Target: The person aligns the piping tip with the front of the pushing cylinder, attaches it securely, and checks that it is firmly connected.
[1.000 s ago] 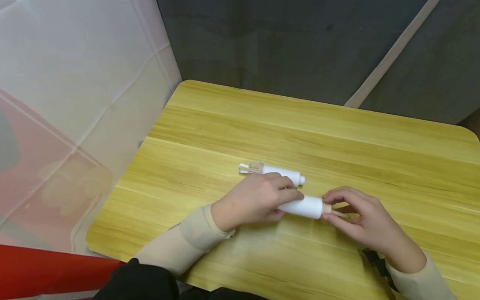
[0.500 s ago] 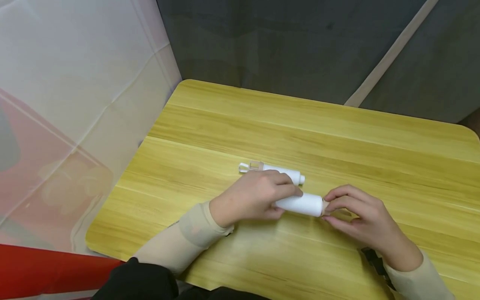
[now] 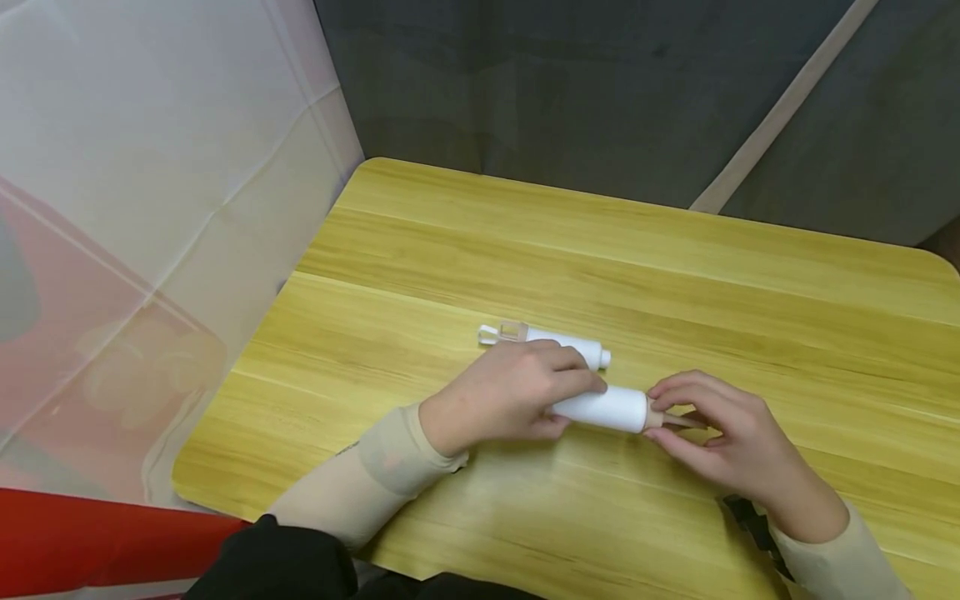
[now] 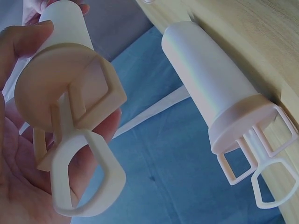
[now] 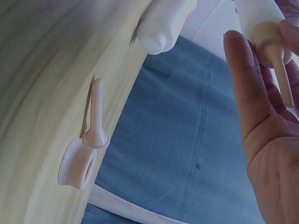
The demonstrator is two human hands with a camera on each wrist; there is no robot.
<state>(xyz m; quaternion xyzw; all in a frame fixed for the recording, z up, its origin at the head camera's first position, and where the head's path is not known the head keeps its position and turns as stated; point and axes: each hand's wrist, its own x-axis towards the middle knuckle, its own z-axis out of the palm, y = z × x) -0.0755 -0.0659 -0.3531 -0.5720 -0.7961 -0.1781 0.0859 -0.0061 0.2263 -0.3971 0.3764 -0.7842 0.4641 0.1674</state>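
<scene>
My left hand (image 3: 517,392) grips the white barrel of a toy syringe (image 3: 607,408) a little above the table. In the left wrist view, its beige finger flange (image 4: 60,84) and looped white plunger handle (image 4: 88,177) face the camera. At the barrel's other end, my right hand (image 3: 723,429) pinches the collar of a beige nozzle (image 5: 275,60) between thumb and fingers. The nozzle's thin stem points toward the right palm. Just beyond the left hand lies a second white toy syringe (image 3: 566,343), partly covered by that hand; its white tip is bare.
In the right wrist view, a loose beige nozzle (image 5: 96,116) and a beige ring-shaped cap (image 5: 77,163) rest on the table. The wood-grain table (image 3: 450,250) meets a dark cloth (image 3: 525,83) behind and a pale printed sheet (image 3: 187,208) at left.
The held syringe and left hand have shifted slightly away from the body. The right fingers closed over the nozzle collar, then moved back, showing collar and stem again. The second syringe stays put.
</scene>
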